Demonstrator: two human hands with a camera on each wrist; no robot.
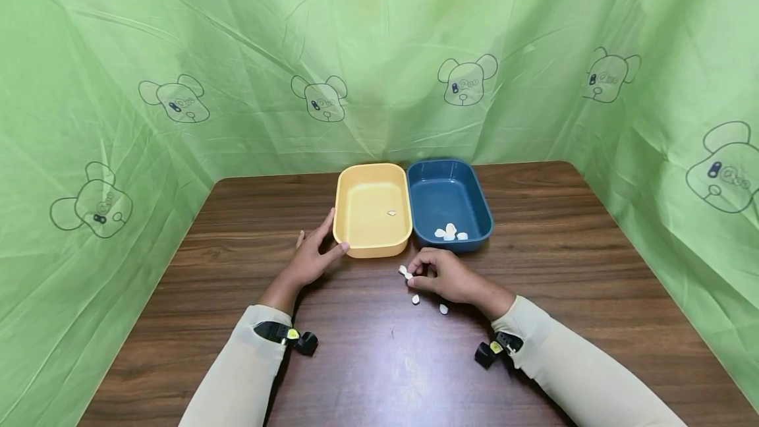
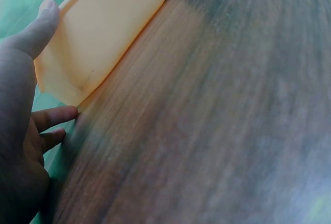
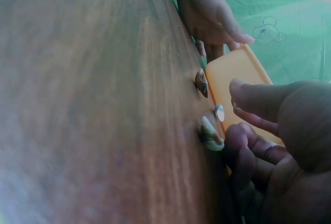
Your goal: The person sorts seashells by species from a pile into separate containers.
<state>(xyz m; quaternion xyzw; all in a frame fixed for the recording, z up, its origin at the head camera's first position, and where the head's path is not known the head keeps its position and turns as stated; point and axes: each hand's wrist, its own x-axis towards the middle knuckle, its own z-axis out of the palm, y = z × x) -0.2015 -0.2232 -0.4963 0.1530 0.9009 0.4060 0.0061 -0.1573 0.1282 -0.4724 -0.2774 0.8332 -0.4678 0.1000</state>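
A yellow tub (image 1: 372, 250) holds one small pale shell (image 1: 391, 213). My left hand (image 1: 311, 259) rests against its near left corner, thumb at the rim and fingers straight along the side. On the table, my right hand (image 1: 445, 275) has thumb and index fingertips at a small white shell (image 1: 409, 276), which touches another shell (image 1: 402, 270). Whether the fingertips pinch it cannot be made out. Nearer lie two more shells, one (image 1: 416, 299) left of the other (image 1: 443, 309). In the right wrist view, a shell (image 3: 201, 81) shows a brownish outside.
A blue tub (image 1: 486, 232) stands directly right of the yellow one, with several white shells (image 1: 450, 232) at its near end. Both tubs are near the back edge of the brown wooden table (image 1: 379, 354). Green cloth (image 1: 379, 31) hangs around the back and sides.
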